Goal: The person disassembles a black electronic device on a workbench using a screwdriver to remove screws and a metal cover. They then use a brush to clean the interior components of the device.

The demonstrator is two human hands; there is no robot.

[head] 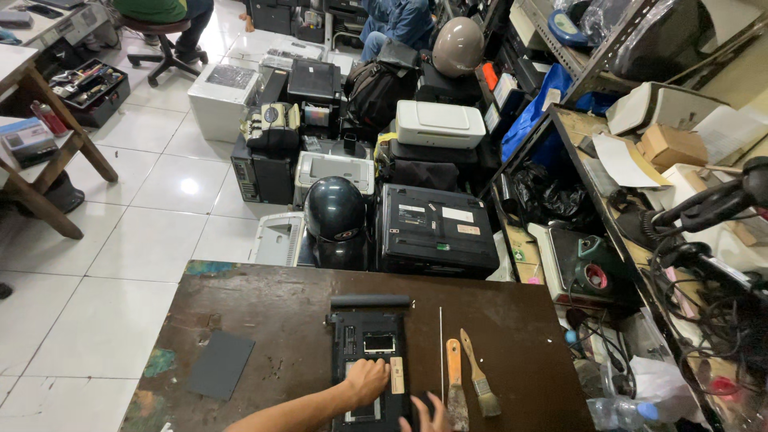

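Here the left hand (366,381) lies fingers-curled on the black device (370,364), long axis running away from the near edge of the surface (272,296), while the right hand (428,414) spreads just beside it.

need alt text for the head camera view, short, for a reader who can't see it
A person's left hand presses on a black printer part lying on a dark worn workbench, with the right hand at its near end. Two paintbrushes lie to the right; beyond the bench, old printers and two helmets crowd the tiled floor.
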